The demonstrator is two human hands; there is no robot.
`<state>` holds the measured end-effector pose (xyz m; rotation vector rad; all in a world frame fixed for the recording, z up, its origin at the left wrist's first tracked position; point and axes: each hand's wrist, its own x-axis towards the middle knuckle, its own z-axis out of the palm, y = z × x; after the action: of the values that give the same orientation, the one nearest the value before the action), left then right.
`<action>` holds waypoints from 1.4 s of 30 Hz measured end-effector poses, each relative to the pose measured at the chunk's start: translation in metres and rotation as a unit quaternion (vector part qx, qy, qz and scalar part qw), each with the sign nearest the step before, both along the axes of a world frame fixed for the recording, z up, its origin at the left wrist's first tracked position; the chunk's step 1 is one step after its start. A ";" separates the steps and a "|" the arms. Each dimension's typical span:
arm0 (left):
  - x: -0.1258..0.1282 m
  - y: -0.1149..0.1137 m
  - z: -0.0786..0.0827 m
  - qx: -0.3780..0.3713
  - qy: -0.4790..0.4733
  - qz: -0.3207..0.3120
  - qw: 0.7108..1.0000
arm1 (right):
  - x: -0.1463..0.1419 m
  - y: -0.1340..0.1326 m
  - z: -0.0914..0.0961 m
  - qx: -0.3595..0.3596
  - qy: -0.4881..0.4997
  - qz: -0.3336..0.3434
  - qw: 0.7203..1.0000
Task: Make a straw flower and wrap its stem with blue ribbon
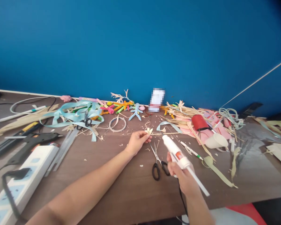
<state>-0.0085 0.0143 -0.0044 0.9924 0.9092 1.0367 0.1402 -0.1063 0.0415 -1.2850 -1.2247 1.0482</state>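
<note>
My left hand (pixel 138 141) is closed in a pinch on a small pale cream flower (pixel 149 131) with pointed petals, held just above the table. In my right hand (pixel 179 171) is a white glue gun (pixel 175 151) with an orange-red mark. Its nozzle points up and left, a short way to the right of the flower. A glue stick (pixel 199 182) sticks out of its back end, and a dark cord hangs below my hand. Between my hands lie scissors (pixel 157 162) with black handles, their blades slightly apart and toward the flower.
A white power strip (pixel 35 165) and a dark glue gun (pixel 38 142) lie at the left, near clear glue sticks (pixel 63 150). Blue ribbon (pixel 69 115), pipe cleaners (pixel 121 107), a red cylinder (pixel 199 122) and a white cup (pixel 216 141) lie along the blue wall (pixel 131 56).
</note>
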 end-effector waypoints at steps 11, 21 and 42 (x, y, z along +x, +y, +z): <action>0.001 0.002 -0.003 0.013 -0.018 -0.005 1.000 | -0.016 0.017 -0.002 0.004 -0.200 0.029 0.979; 0.002 0.002 -0.003 -0.008 -0.032 -0.005 0.999 | -0.008 0.021 -0.010 -0.008 -0.208 0.038 0.977; 0.001 0.002 0.003 -0.013 -0.037 -0.013 0.999 | -0.010 0.023 -0.011 -0.014 -0.230 0.035 0.972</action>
<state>-0.0075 0.0158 -0.0016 0.9350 0.8448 1.0311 0.1305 -0.0836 0.0304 -1.5725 -1.6148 0.8403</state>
